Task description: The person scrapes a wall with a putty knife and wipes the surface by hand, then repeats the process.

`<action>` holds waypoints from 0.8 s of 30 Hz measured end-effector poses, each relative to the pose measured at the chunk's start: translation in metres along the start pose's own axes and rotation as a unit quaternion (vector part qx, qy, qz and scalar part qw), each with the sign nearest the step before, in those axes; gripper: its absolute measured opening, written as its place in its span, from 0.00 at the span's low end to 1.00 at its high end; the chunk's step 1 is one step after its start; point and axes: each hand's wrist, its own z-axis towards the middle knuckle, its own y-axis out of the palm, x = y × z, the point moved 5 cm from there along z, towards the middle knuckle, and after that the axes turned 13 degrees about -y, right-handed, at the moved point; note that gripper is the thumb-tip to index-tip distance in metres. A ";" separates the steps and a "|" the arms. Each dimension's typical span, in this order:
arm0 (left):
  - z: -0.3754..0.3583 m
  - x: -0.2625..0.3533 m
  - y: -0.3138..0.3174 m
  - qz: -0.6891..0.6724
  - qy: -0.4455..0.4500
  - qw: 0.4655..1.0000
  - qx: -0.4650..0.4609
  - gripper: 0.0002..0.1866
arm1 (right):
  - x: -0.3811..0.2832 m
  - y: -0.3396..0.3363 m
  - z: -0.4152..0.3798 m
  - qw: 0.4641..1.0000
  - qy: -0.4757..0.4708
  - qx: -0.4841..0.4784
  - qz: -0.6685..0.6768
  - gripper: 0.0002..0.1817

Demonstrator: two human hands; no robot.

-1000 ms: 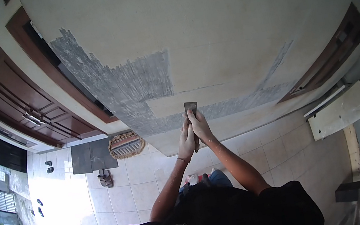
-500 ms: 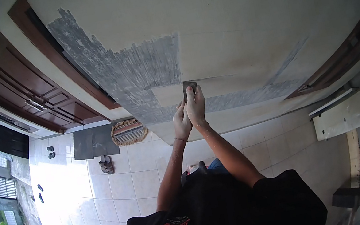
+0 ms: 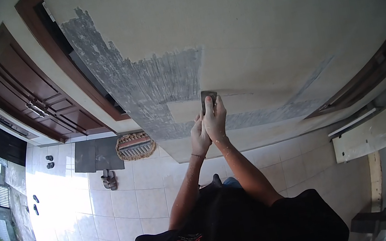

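I face the wall [image 3: 282, 13], pale except where a grey patch [image 3: 163, 79] shows rough, streaked texture. The woven mat [image 3: 135, 146] lies on the floor near the wall's corner. I make out no container. The right hand [image 3: 215, 123] pinches the scraper [image 3: 209, 94], thumb along its face, probably to direct the blade. The left hand [image 3: 200, 138] presses against the right from the side and below, likely for added steadiness; I cannot tell whether it grips the handle. The scraper sits at the patch's lower right corner; blade contact is unconfirmed.
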 end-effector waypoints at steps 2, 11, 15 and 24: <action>-0.005 -0.027 0.003 -0.018 -0.009 1.000 0.010 0.14 | 0.010 -0.003 -0.010 1.000 0.002 0.002 -0.012 0.16; -0.005 0.032 0.004 -0.020 -0.034 0.999 -0.018 0.17 | -0.019 -0.002 0.007 0.999 0.013 0.002 0.043 0.16; -0.020 0.001 0.007 -0.034 -0.053 0.998 0.011 0.17 | 0.006 -0.005 -0.016 0.998 0.041 -0.003 0.049 0.16; 0.001 0.030 0.005 0.019 0.066 0.997 0.031 0.20 | -0.033 -0.001 0.009 0.995 0.068 -0.015 0.078 0.16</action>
